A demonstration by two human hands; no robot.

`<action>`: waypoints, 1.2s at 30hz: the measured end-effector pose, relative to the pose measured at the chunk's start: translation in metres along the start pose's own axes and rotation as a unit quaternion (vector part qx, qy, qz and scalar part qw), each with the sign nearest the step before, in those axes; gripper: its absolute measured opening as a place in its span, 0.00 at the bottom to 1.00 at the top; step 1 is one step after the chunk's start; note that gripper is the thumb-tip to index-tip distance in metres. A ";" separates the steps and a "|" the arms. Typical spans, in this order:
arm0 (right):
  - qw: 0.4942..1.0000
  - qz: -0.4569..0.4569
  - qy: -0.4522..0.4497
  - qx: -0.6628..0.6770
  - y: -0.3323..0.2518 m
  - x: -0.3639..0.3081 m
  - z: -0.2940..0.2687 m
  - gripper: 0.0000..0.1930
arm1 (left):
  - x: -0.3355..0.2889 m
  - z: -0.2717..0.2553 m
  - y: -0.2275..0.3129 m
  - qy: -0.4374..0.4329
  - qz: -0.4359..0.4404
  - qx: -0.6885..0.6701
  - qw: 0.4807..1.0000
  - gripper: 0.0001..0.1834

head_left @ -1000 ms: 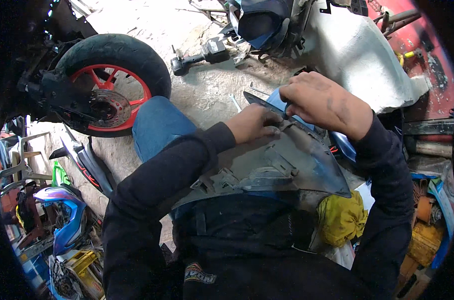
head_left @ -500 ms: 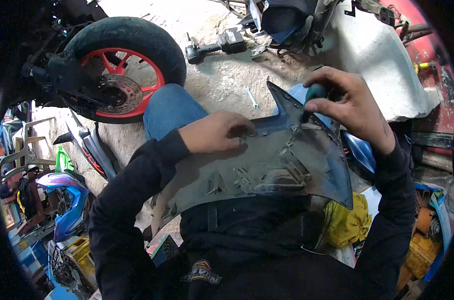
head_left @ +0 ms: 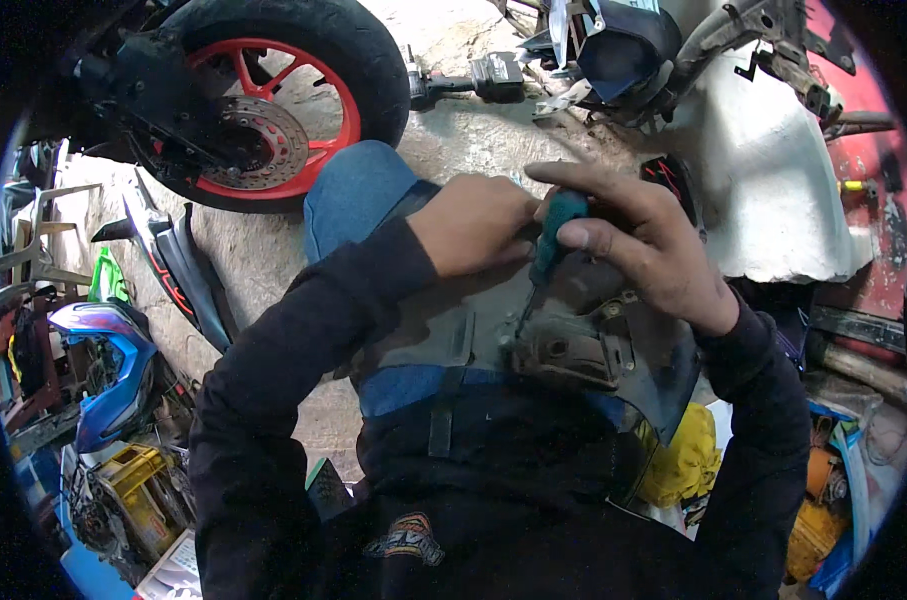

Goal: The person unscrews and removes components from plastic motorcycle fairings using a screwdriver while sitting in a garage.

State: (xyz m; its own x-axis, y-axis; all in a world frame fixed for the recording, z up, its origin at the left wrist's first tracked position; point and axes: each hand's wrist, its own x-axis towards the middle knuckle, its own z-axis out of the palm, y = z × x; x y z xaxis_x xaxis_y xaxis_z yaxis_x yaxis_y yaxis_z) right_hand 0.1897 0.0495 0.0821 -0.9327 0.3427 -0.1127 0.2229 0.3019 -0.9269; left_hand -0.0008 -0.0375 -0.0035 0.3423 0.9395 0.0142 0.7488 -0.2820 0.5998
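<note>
A dusty, dark fairing panel lies across my lap, its inner side with moulded brackets facing up. My right hand is closed on a screwdriver with a teal handle, pinched between thumb and fingers. The screwdriver's shaft slants down to the panel, its tip beside a raised bracket. My left hand is curled at the panel's far side, close to the screwdriver handle; its fingertips are partly hidden.
A motorcycle wheel with a red rim stands at the far left. Beyond my hands a cordless power tool lies on the floor. A blue fairing piece is at left, a yellow cloth bundle at right, a white block at far right.
My right hand has brought the screwdriver left and nearer to me, from the panel's far right part to its middle bracket. My left hand has moved right. The panel has shifted and tilted.
</note>
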 end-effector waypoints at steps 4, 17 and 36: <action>0.997 -0.066 -0.004 -0.051 -0.004 0.013 0.011 0.23 | 0.005 0.010 -0.015 0.167 0.118 0.010 0.979 0.09; 0.990 -0.092 -0.012 -0.104 -0.001 0.014 0.014 0.23 | 0.007 0.000 -0.018 0.176 0.100 -0.038 0.979 0.10; 0.954 -0.101 0.009 -0.281 -0.010 0.039 0.030 0.22 | -0.015 -0.052 -0.053 -0.020 -0.004 -0.017 1.000 0.18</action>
State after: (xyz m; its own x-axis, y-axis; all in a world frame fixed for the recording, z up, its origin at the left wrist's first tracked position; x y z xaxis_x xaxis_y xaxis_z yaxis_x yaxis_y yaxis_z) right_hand 0.1429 0.0330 0.0763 -0.9687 0.2413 0.0592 0.1610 0.7910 -0.5902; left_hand -0.0751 -0.0270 0.0066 0.3587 0.9332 -0.0218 0.7327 -0.2670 0.6260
